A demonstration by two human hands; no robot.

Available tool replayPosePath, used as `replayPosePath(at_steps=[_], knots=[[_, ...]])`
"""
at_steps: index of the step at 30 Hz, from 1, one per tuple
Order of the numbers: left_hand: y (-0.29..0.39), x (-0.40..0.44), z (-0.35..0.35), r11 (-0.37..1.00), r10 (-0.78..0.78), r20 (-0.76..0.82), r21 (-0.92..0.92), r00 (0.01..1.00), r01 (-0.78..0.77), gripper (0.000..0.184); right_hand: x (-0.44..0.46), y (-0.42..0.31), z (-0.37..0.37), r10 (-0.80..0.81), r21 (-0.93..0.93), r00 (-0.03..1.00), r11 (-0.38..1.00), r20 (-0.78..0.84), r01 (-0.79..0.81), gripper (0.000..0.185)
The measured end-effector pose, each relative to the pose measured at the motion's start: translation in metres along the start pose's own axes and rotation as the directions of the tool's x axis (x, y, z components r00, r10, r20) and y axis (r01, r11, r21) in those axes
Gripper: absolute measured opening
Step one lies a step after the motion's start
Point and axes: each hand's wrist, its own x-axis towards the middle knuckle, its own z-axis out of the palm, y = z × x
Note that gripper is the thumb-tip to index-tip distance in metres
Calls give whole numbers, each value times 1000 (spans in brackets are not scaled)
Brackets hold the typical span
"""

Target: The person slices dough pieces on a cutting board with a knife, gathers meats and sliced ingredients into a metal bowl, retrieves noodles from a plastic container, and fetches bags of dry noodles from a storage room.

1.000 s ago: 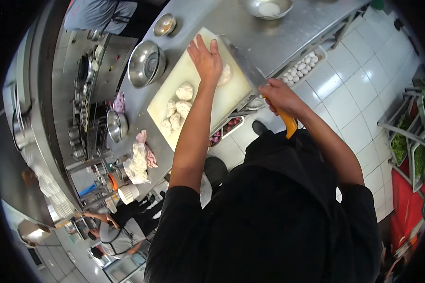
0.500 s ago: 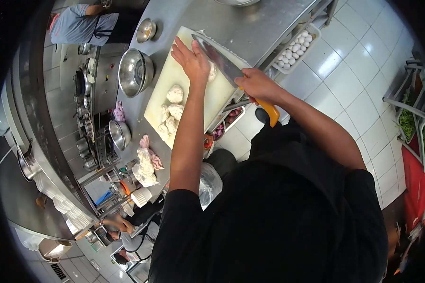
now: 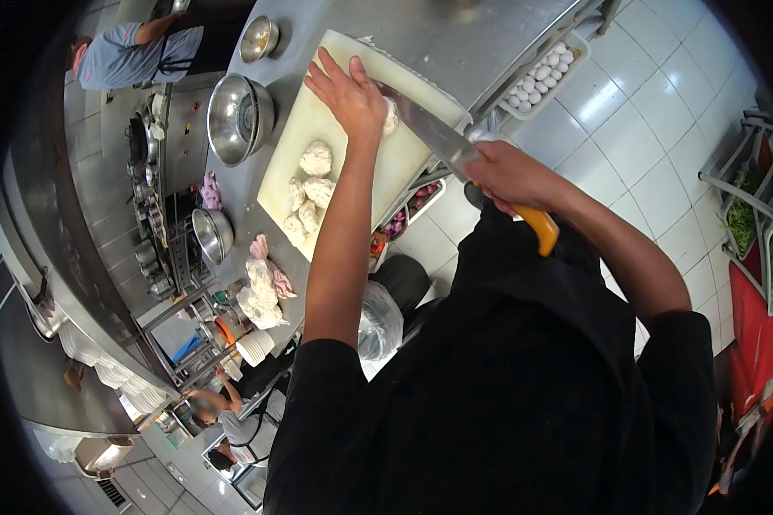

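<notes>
- Your R hand (image 3: 514,176) is clenched round the yellow handle of the knife (image 3: 438,137); butt pokes out below your fist, twd your body.
- Blade runs fwd & L from that fist, tip close by your L hand (image 3: 348,101).
- Your L hand grips nothing visible: flattish, fingers spread, thumb out, over the chopping bd (image 3: 395,163).
- Pale piece (image 3: 391,118) sits just R of L hand's heel, part hidden by it, btwn hand & blade; can't tell if you're pressing it or if the edge touches it.
- Group of pale lumps (image 3: 316,159) on same bd, L of your L forearm, nearer you than the L hand.
- Lg steel bowl (image 3: 222,116) well L of L hand, off the bd; sm. bowl (image 3: 253,41) L & further fwd.
- Tray of eggs (image 3: 537,81) beyond R hand, lower than the steel counter (image 3: 489,34).
- Red onions (image 3: 421,197) below bd level, L of R hand.
</notes>
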Motion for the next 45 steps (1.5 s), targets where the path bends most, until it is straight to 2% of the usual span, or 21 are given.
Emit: replayPosePath(at_steps=[2,4,8,10,13,15,17,22,25,27,28,30,37,38,40,42,45], knots=[[-5,0,3,1000,8,8,-4,1000,-8,58,-14,-3,-4,25,1,999,1000,41,-26,23],[-9,1,7,1000,16,17,-9,1000,-15,58,-21,-9,-6,144,-12,987,990,70,-143,23],[-8,1,7,999,34,-8,0,999,-34,61,-7,-7,6,111,-34,992,993,59,-109,23],[-6,1,6,1000,22,3,-22,1000,-22,61,-4,-5,9,122,17,991,992,54,-123,23],[-2,-1,1,999,-39,15,25,999,39,62,-15,-9,4,123,20,988,992,90,-125,24],[-1,-1,1,992,-111,42,-53,993,113,64,-19,-12,-1,152,7,983,988,105,-153,24],[-3,0,2,990,-119,48,-68,992,122,65,-15,-12,1,186,-7,975,982,121,-186,24],[-4,-1,1,985,-124,66,-116,990,131,67,6,-8,19,85,6,992,996,95,-86,23],[-6,-1,3,980,-139,90,-130,986,150,67,3,-8,18,97,-55,994,994,55,-94,22],[-6,-2,6,988,-154,-54,-19,987,153,60,-15,-17,8,135,-57,986,990,98,-130,22],[-7,1,7,988,-157,-54,-21,986,156,60,-19,-20,3,169,-73,976,984,135,-160,22],[-9,2,6,998,-52,-23,43,998,53,60,-18,-19,5,200,-80,971,978,134,-191,23],[-7,3,4,999,-37,-28,1,999,37,57,-1,-24,20,202,-169,978,967,54,-190,21],[-4,1,2,997,-78,4,-12,997,78,58,-4,-24,19,204,-166,978,967,51,-194,21],[-5,2,2,993,-118,34,-19,992,118,58,-4,-26,14,218,-155,973,967,79,-204,22],[-12,1,7,999,-46,1,-17,999,46,58,7,-23,19,185,-141,978,975,98,-171,22],[-20,4,5,998,-57,34,-18,998,58,57,30,-11,38,139,-104,985,986,106,-128,24]])
